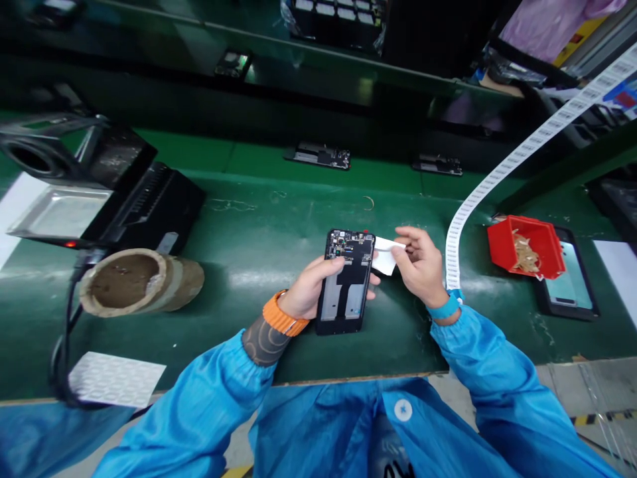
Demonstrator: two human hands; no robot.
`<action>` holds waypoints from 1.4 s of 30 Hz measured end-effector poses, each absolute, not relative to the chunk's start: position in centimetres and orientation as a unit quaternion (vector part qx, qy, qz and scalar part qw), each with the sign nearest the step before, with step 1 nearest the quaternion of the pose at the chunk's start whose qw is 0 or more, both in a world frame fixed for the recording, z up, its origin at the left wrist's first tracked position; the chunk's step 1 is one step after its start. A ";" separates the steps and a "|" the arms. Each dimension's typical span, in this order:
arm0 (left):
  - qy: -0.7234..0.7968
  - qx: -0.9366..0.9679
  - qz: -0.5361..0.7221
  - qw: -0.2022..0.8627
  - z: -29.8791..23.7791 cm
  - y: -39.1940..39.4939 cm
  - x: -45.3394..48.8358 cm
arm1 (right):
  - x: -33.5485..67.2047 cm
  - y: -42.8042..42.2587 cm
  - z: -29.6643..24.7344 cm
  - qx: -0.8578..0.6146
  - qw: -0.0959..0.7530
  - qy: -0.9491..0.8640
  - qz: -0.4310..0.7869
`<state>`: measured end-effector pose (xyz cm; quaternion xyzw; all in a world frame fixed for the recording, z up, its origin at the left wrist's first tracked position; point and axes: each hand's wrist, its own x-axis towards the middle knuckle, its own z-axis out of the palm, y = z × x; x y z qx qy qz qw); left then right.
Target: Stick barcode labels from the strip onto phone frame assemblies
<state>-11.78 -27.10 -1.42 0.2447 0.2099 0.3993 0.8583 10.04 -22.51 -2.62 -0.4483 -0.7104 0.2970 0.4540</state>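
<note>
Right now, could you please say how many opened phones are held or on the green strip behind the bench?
3: an opened phone in the left hand, a second on the green strip, and a third farther right there. Others may be hidden behind the black device.

Black-and-grey phone, white paper, green tabletop, orange strap, turquoise wristband, blue sleeves, red bin, brown tube, white strip barred dark

The left hand holds an opened phone, and the right hand pinches a white paper beside it.
</note>
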 end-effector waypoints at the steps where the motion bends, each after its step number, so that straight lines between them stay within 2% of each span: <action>1: 0.212 0.246 0.398 0.858 -1.5 -27.1 -11.7 | 10.1 -22.5 -2.4 -0.431 0.450 -0.727 0.288; 4: 0.215 0.248 0.396 0.858 -1.5 -27.1 -11.6 | 10.2 -22.4 -1.6 -0.376 0.405 -0.802 0.227; 7: 0.227 0.244 0.393 0.857 -1.4 -27.1 -11.6 | 10.3 -22.4 -1.2 -0.382 0.375 -0.822 0.194; 12: 0.254 0.245 0.378 0.856 -1.4 -27.3 -11.4 | 10.4 -22.2 -2.1 -0.498 0.416 -0.708 0.279; 16: 0.276 0.245 0.342 0.864 -1.9 -27.6 -11.1 | 10.4 -22.2 -2.3 -0.516 0.454 -0.661 0.302; 19: 0.251 0.219 0.340 0.879 -2.2 -27.5 -11.0 | 10.3 -22.7 -1.6 -0.482 0.449 -0.688 0.305; 28: 0.171 0.164 0.442 0.865 -0.9 -26.4 -12.5 | 10.5 -23.0 -1.1 -0.312 0.402 -0.834 0.213; 36: 0.164 0.173 0.445 0.863 0.1 -26.6 -12.7 | 10.6 -22.4 -1.7 -0.310 0.425 -0.829 0.190; 39: 0.209 0.155 0.491 0.832 0.6 -26.6 -12.4 | 10.7 -21.9 -2.3 -0.360 0.391 -0.834 0.148; 42: 0.276 0.146 0.536 0.785 1.3 -26.5 -12.0 | 10.9 -21.3 -3.1 -0.409 0.290 -0.856 0.127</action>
